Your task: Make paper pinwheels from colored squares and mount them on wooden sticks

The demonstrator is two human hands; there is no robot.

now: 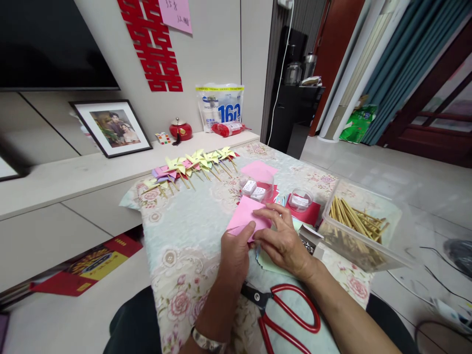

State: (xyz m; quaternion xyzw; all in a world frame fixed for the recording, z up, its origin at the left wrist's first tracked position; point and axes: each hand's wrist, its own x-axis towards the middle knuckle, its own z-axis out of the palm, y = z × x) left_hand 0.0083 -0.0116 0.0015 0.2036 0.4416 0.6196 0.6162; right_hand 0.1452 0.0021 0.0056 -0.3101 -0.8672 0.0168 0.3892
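Head view: left hand point(236, 248) and right hand point(283, 237) both pinch a thin pink square paper sheet point(246, 212) above the pale floral-cloth-covered desk point(184, 216), inward of its near edge. Judged light, flexible, easily creased; best held by its edges. Grey tiled floor point(339, 160) adjoins the desk's right edge.

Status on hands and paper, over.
Left hand gripping pink paper. Right hand also on it. Red-handled scissors between the forearms, not touching the paper.
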